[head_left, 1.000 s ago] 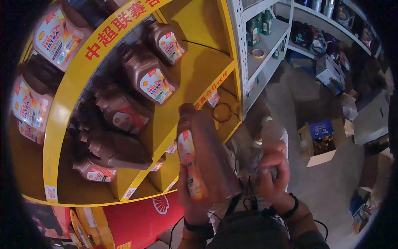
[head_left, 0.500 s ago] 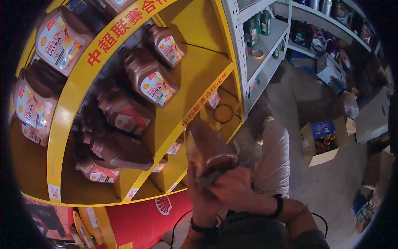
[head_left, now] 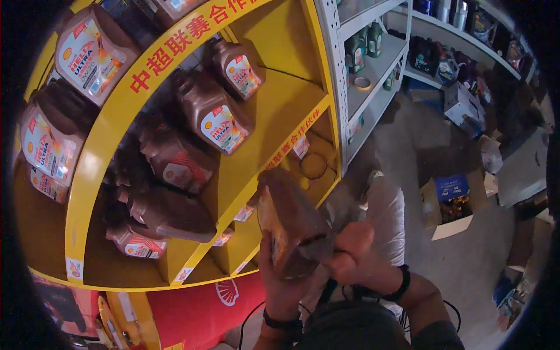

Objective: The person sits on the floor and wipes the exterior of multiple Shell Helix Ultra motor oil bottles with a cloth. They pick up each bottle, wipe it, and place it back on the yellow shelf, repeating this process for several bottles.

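Note:
My left hand (head_left: 280,280) grips a brown plastic motor oil jug (head_left: 300,224) from its left side and underneath. The jug is tilted in front of me, its label turned left and partly hidden. Fingers curled, my right hand (head_left: 351,254) is at the jug's right lower side, with a grey cloth (head_left: 320,249) bunched between it and the plastic. Much of the cloth is hidden or blurred. On the yellow shelf (head_left: 286,76) at the left, brown oil jugs stand in rows, among them a labelled one (head_left: 219,119); another jug (head_left: 169,213) leans over near the shelf's front.
A grey metal rack (head_left: 373,76) with green bottles and a tape roll (head_left: 362,83) stands beyond the yellow shelf. On the floor at right are an open cardboard box (head_left: 431,207) and a white carton (head_left: 462,108). A red panel (head_left: 192,315) lies below the shelf.
My right hand has moved right, from across the jug's near end to its right side. More of the jug's near end now shows. My left hand still holds it.

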`<state>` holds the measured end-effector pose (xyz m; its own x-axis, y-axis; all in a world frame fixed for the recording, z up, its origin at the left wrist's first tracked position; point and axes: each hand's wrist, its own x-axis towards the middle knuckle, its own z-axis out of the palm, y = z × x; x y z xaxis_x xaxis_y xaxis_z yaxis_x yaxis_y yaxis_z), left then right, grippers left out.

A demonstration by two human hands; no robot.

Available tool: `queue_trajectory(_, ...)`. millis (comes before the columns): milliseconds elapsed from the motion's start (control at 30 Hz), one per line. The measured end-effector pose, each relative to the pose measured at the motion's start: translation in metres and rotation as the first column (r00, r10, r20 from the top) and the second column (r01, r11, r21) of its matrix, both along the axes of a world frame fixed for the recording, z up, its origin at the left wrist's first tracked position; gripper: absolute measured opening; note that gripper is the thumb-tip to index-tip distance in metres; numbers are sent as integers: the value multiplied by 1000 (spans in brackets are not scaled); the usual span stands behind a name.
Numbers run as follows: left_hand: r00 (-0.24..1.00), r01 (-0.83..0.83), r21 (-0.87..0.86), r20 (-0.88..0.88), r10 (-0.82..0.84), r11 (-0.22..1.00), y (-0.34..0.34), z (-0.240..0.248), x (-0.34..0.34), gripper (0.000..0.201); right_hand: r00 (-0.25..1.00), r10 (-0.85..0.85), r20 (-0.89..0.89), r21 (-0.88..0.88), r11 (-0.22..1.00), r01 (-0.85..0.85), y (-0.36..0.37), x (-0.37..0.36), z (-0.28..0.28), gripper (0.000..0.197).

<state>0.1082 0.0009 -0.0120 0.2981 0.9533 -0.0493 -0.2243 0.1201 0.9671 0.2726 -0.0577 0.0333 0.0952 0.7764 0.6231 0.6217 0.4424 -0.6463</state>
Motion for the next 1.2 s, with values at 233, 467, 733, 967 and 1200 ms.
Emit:
queue_trajectory(233, 808, 308, -380, 588, -29, 872, 17, 47, 10, 57, 941, 311, 134, -86, 949, -302, -10, -20, -47, 19)
queue_trajectory(467, 908, 203, -324, 416, -54, 924, 14, 34, -1, 48, 818, -283, -501, -131, 959, 252, -31, -4, -2, 32)
queue_trajectory(733, 985, 87, -197, 164, -55, 977, 12, -16, -17, 64, 597, -133, -791, -237, 966, -99, -24, -18, -38, 51)
queue_trajectory(967, 962, 177, 7, 211, -174, 984, 32, 5, 7, 59, 332, -428, -841, -533, 760, -372, -41, -23, -97, 41)
queue_trajectory(1200, 830, 323, -283, 544, -127, 903, 36, -8, 30, 50, 788, -372, -490, -696, 711, -98, -58, -6, -148, 31)
